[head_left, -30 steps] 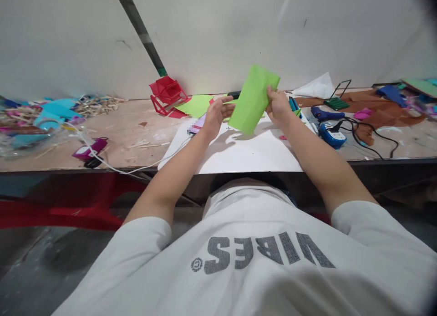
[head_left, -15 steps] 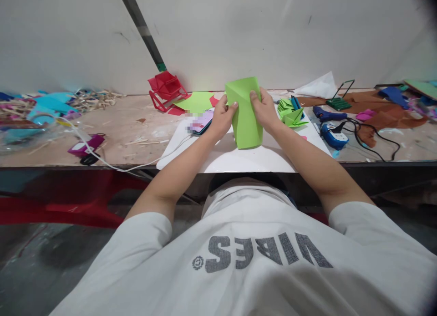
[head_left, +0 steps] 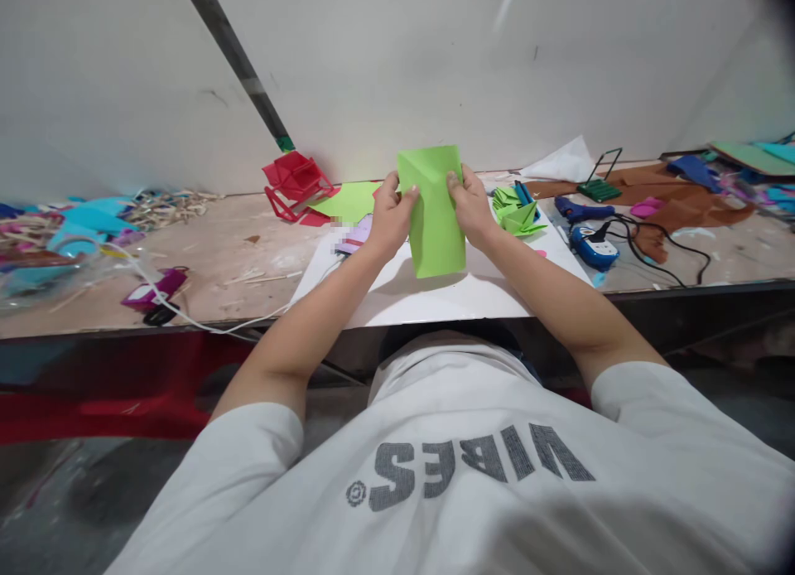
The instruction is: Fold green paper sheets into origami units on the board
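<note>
A creased, light-green sheet of paper (head_left: 435, 219) is held upright above the white board (head_left: 378, 307). My left hand (head_left: 395, 215) grips its left edge, thumb on the front and fingers curled behind. On the opposite edge my right hand (head_left: 473, 202) pinches it the same way. Right of my right hand lie folded green paper pieces (head_left: 518, 215) beside blue pens or sticks (head_left: 527, 195). Partly hidden behind my left forearm is a phone (head_left: 353, 237) with its screen lit.
A red model chair (head_left: 296, 181) stands back left near a flat green sheet (head_left: 353, 202). To the right are a glue gun (head_left: 584, 209), a blue power socket (head_left: 595, 248) with black cables, and brown scraps (head_left: 689, 210). A white cable (head_left: 211, 330) crosses the table's left front.
The view has shifted slightly, so the table sits a little differently in it. Both hands still hold the green paper, which now faces me more squarely.
</note>
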The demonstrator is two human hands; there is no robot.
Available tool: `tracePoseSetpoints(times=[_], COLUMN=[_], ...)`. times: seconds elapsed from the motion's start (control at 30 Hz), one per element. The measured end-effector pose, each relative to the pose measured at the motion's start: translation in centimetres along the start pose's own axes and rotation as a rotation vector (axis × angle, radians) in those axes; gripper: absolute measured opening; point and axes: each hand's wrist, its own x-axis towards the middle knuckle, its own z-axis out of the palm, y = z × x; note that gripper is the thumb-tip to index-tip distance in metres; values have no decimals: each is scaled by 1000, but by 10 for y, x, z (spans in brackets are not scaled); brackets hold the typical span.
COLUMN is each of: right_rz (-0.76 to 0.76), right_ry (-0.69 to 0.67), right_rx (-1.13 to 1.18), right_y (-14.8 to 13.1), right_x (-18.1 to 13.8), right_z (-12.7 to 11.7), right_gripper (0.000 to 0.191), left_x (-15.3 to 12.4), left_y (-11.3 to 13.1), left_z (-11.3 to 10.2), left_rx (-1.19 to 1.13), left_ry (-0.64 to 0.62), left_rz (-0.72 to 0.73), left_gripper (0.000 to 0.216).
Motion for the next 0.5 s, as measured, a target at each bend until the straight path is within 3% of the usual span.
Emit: tracePoseSetpoints(times=[0.33,0.5], right_rz=[-70,30], right_ry=[86,139], right_rx=[-32,-85], right_y=[11,18], right_x=[20,28], right_z=[-19,-32], right_gripper=[57,48], left_x=[41,47], left_y=[-14,-26], left_z=[28,42], left_rx=[-18,-4], left_ry=[-11,22], left_rz=[-133,-100], left_gripper=[39,34])
